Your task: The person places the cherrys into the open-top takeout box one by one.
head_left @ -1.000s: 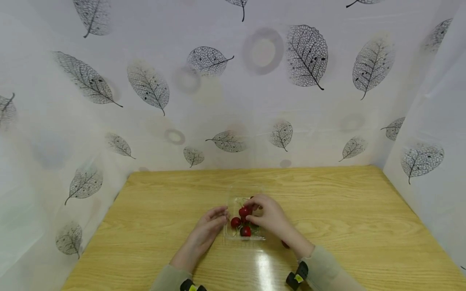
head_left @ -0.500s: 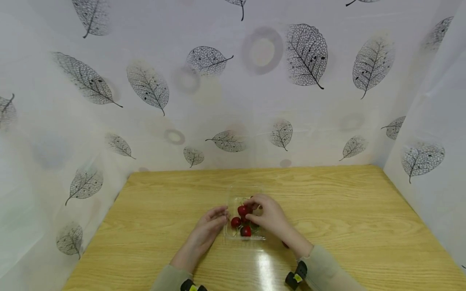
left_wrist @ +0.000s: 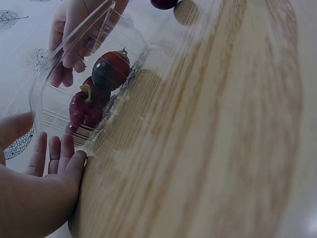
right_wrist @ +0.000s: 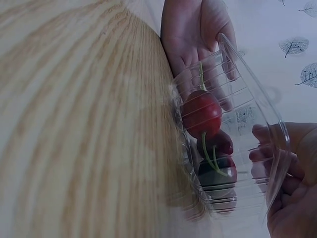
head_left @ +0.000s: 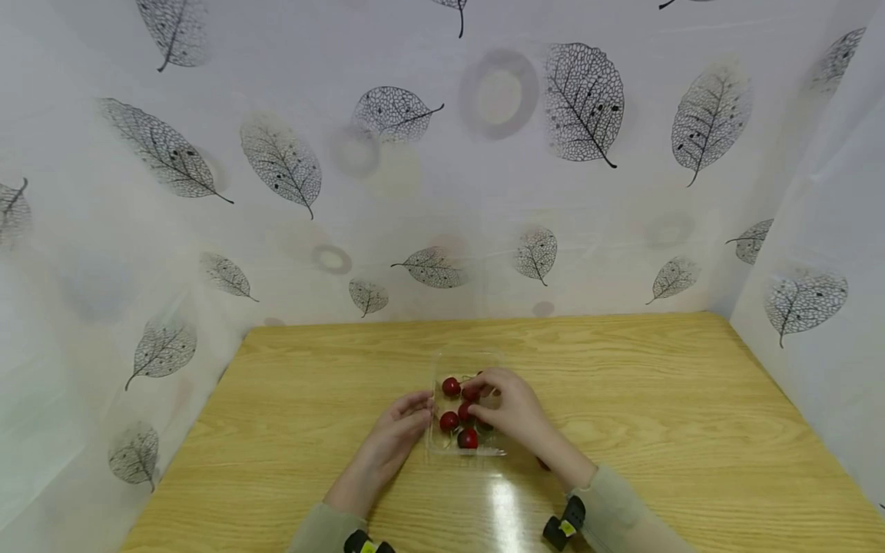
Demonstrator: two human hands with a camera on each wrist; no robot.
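Observation:
A clear plastic box (head_left: 437,442) with several dark red cherries (head_left: 467,438) in it stands on the table. My left hand (head_left: 394,434) rests along the box's left wall, its fingers fairly straight, as the left wrist view also shows. From the right side, my right hand (head_left: 515,407) reaches over the rim, thumb and index finger apart above the cherries. One cherry (head_left: 451,386) lies in the far left part of the box, clear of those fingertips. In the right wrist view the right fingers (right_wrist: 265,151) show behind the clear wall with no cherry between them. The hand hides part of the fruit.
A loose cherry (head_left: 543,463) lies on the wooden table (head_left: 311,376), partly hidden by the right forearm. White sheeting (head_left: 442,192) printed with leaves stands behind and at both sides of the table.
The cherry at the right fingertips has left them and now lies farther back and left in the box. The thumb and index finger have parted slightly. My left hand has stayed put.

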